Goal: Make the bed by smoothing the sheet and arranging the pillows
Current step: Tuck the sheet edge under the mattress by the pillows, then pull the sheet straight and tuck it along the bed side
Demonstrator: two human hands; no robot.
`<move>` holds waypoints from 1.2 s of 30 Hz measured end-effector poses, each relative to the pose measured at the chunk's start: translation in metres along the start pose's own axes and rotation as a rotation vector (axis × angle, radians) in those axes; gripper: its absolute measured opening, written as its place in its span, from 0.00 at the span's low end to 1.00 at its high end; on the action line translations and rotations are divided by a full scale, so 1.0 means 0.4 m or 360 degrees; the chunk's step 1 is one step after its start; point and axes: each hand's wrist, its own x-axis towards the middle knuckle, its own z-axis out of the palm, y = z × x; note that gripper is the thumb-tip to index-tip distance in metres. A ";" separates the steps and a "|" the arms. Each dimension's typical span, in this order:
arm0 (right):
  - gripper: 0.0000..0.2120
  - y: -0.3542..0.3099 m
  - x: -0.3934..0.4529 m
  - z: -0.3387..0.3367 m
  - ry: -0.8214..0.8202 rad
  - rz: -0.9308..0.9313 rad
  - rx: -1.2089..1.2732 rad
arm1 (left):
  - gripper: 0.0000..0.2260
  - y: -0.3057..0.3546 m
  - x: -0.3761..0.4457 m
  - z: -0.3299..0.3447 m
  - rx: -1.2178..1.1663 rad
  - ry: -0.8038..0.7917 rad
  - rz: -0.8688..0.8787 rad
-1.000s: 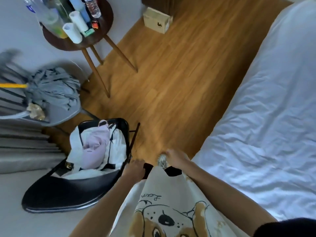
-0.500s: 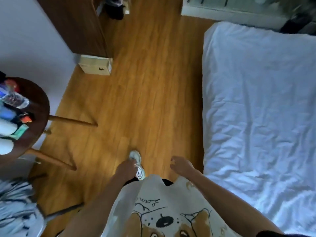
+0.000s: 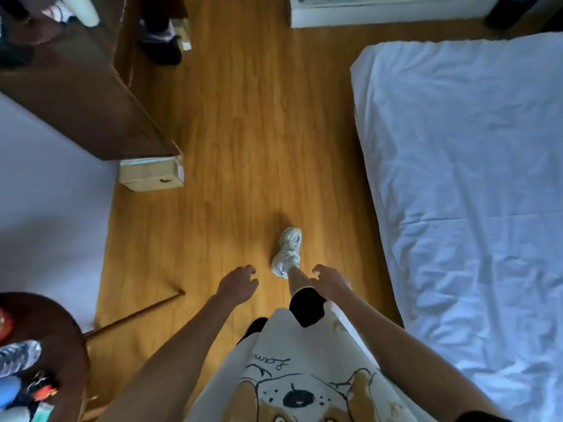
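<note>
Bed's along the right side of the frame, not made.
White sheet (image 3: 475, 190) is pretty rumpled, creases all over the lower half; left hand (image 3: 237, 284) and right hand (image 3: 329, 281) hang apart at bottom centre, fingers loosely curled, holding nothing.

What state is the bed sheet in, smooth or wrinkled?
Wrinkled. The white sheet is spread over the mattress, with creases thickest in its near half. Neither hand touches it.

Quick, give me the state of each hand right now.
Left hand: open, fingers loosely curled, holding nothing.
Right hand: open, fingers loosely curled, holding nothing.
</note>
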 end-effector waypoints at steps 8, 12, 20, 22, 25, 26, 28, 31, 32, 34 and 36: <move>0.17 -0.169 0.363 -0.427 -0.0007 -0.0054 0.0149 | 0.17 0.143 0.343 -0.342 -0.0067 -0.0033 -0.0209; 0.20 -0.235 0.480 -0.658 0.0074 -0.0165 0.0214 | 0.17 0.238 0.493 -0.530 -0.0130 0.0034 -0.0237; 0.20 -0.247 0.683 -0.930 0.0106 -0.0125 0.0267 | 0.16 0.485 0.798 -0.794 -0.0012 -0.0018 -0.0186; 0.19 -0.237 0.742 -1.001 0.0093 -0.0079 0.0227 | 0.16 0.560 0.895 -0.846 0.0006 -0.0016 -0.0142; 0.19 -0.226 0.840 -1.124 0.0085 0.0010 0.0236 | 0.16 0.675 1.036 -0.911 0.0023 -0.0057 -0.0025; 0.20 -0.225 0.872 -1.164 0.0100 0.0045 0.0224 | 0.17 0.713 1.078 -0.935 0.0052 -0.0091 0.0014; 0.19 -0.222 0.932 -1.249 0.0138 0.0136 0.0250 | 0.17 0.790 1.168 -0.988 0.0123 -0.0148 0.0105; 0.17 -0.223 1.017 -1.387 0.0170 0.0173 0.0263 | 0.18 0.907 1.282 -1.088 0.0218 -0.0156 0.0213; 0.16 -0.224 1.040 -1.434 0.0186 0.0172 0.0266 | 0.18 0.947 1.312 -1.122 0.0235 -0.0160 0.0228; 0.15 -0.233 1.081 -1.524 0.0201 0.0183 0.0283 | 0.18 1.009 1.371 -1.184 0.0220 -0.0179 0.0243; 0.16 -0.246 1.137 -1.621 0.0200 0.0208 0.0269 | 0.18 1.067 1.443 -1.250 0.0221 -0.0203 0.0280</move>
